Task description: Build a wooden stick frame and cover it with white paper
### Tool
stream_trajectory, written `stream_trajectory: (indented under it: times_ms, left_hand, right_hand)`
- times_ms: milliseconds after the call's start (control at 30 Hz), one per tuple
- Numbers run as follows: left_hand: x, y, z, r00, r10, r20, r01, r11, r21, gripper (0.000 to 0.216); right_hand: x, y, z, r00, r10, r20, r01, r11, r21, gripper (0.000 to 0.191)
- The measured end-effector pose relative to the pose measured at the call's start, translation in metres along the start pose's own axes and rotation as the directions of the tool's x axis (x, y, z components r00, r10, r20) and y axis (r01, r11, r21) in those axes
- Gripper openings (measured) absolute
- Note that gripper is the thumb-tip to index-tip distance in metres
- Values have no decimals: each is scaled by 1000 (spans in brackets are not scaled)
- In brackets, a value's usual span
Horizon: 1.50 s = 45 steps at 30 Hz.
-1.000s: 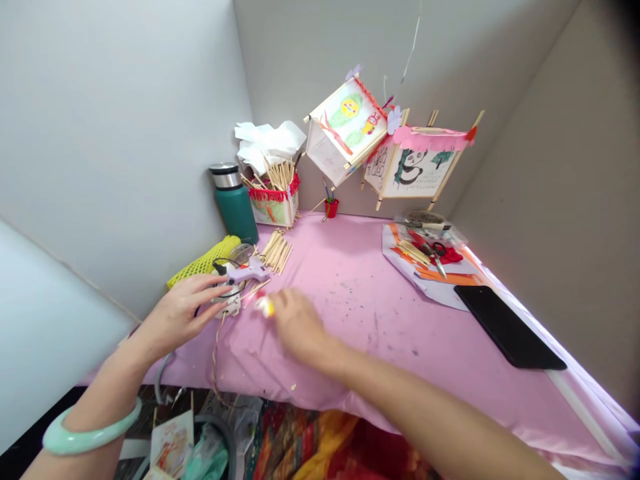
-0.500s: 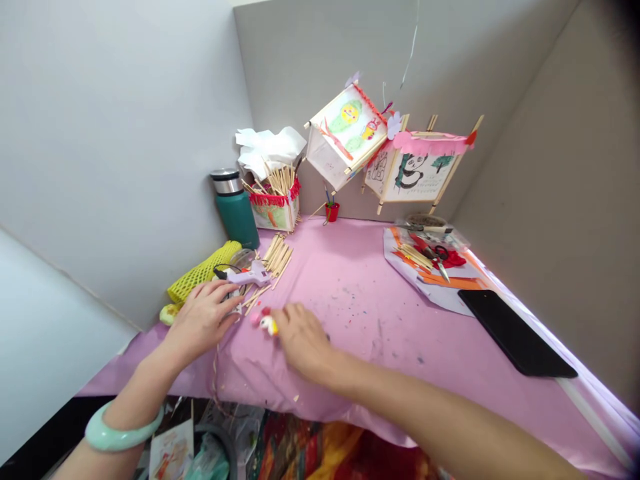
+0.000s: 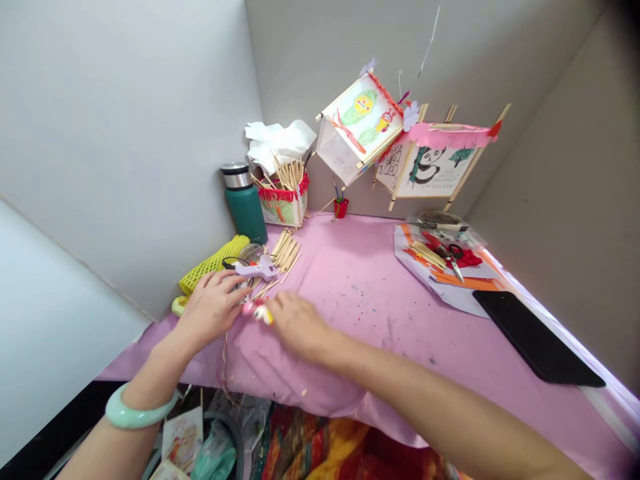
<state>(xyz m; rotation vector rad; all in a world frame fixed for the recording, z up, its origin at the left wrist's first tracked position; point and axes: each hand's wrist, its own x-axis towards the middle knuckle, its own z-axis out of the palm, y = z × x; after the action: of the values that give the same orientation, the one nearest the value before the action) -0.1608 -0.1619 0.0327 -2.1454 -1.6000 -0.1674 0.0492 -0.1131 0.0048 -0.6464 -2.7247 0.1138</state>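
Below the near edge of the surface (image 3: 340,380), patterned cloth (image 3: 295,440) fills the foreground beside a grey bin (image 3: 237,433) with a teal plastic bag (image 3: 215,453) in it. A pale green bangle (image 3: 143,408) circles the left forearm.

Over the front of the surface, the person's two hands come close together. The right hand (image 3: 299,323) is narrowed, its fingertips apparently pinching a small white-and-yellow piece (image 3: 263,315) with a pink bit (image 3: 248,308) just beyond it; whether the two are joined cannot be told. The piece lies between the hands, not visibly fixed to anything larger. The left hand (image 3: 215,301), fingers loosely spread, shows nothing in its grasp and is just beside a lilac glue gun (image 3: 261,269).

Beyond, loose sticks (image 3: 286,250) lie in an unjoined pile near a yellow mesh sleeve (image 3: 215,262). To the right, a flat black device (image 3: 537,337) lies near paper sheets (image 3: 437,291) bearing scissors (image 3: 456,267) and more sticks (image 3: 427,255), apparently material left unassembled.

Toward the back, a green bottle (image 3: 246,215) stands beside a red-fringed box (image 3: 280,212) full of sticks. In the upper background, a tilted lantern (image 3: 363,120) and a panda lantern (image 3: 437,173), drawn on and trimmed, look largely complete.
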Motion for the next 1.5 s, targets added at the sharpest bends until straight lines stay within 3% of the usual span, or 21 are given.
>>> stream_trajectory:
  times_ms: [100, 267, 467, 700, 967, 1267, 1500]
  left_hand:
    - [-1, -4, 2, 1000, -9, 8, 9, 1000, -1, 26]
    - [-3, -9, 4, 1000, -18, 12, 18, 1000, 3, 28]
    - [5, 10, -5, 985, 136, 103, -130, 990, -62, 34]
    - [27, 18, -13, 952, 196, 237, -181, 980, -83, 22]
    - [38, 22, -11, 968, 137, 210, -131, 990, -42, 31]
    - [27, 14, -3, 974, 131, 185, -142, 989, 47, 31]
    - [25, 1, -3, 954, 160, 252, -169, 985, 17, 39]
  right_hand:
    - [16, 15, 0, 995, 100, 8, -100, 995, -18, 25]
    - [-3, 9, 2, 992, -101, 69, 99, 994, 36, 22]
    - [-24, 36, -10, 988, 132, 81, -137, 989, 56, 27]
    - [-25, 40, -9, 985, 158, 72, -162, 985, 55, 27]
    - [-27, 37, -9, 982, 181, 57, -184, 982, 48, 28]
    - [14, 30, -3, 972, 231, 41, -232, 972, 29, 27]
    - [46, 31, 15, 961, 274, 26, -273, 962, -20, 25]
